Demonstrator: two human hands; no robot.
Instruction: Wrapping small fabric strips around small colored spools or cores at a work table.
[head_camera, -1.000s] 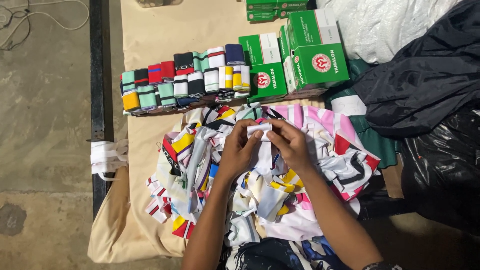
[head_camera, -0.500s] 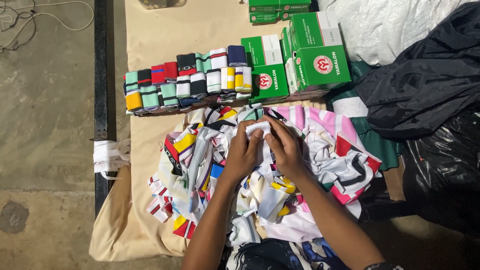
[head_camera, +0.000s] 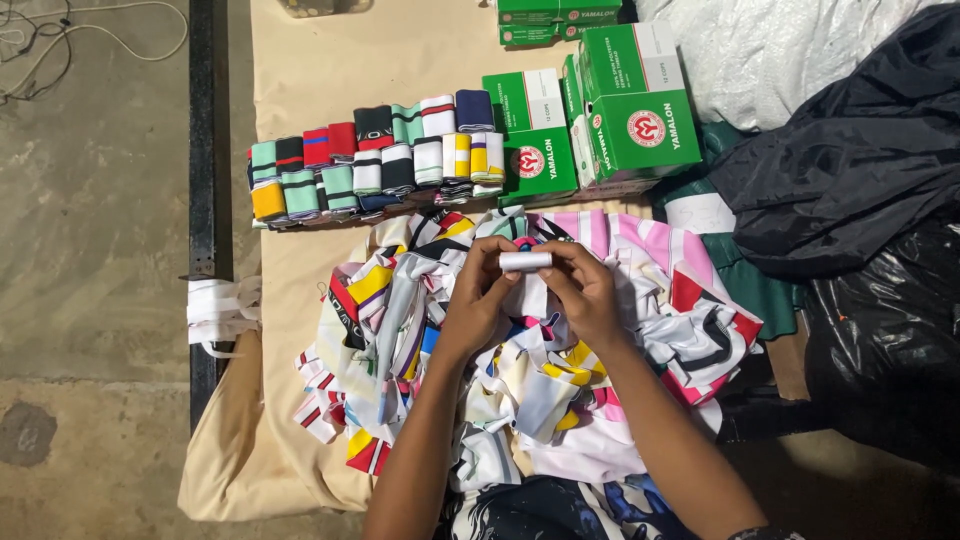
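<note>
both hands meet over the middle of a loose heap of striped fabric strips (head_camera: 560, 360), and between them sits a small white roll of fabric (head_camera: 525, 261), lying level and crosswise. the left hand (head_camera: 478, 295) is closed on the roll's left end, thumb and fingertips pinching it, while the right hand (head_camera: 585, 290) is closed on the right end in the same manner, so the roll is gripped from both sides and held just above the heap, not resting on it. a white strip hangs down from under the roll between the two hands, though whether it is joined to the roll cannot be told. the heap is a tangle of white, pink, yellow, red, black and blue bands, spread across a tan cloth (head_camera: 340, 80) that covers the counter. beyond the hands, further up the cloth, two rows of rolled bands (head_camera: 375, 165) lie packed side by side, touching each other, in green, red, black, white, yellow and navy. just to the right of those rows stands a stack of green cardboard boxes (head_camera: 590, 120), some upright and some leaning, touching the rolled rows at the near end. right of the boxes lies a white sack (head_camera: 760, 60), and below it a dark jacket (head_camera: 850, 170) draped over black plastic bags (head_camera: 890, 350). along the left edge of the cloth runs a black metal bar (head_camera: 205, 150), with a bundle of white tape (head_camera: 220, 312) tied around it. left of the bar is bare concrete floor (head_camera: 90, 300).
</note>
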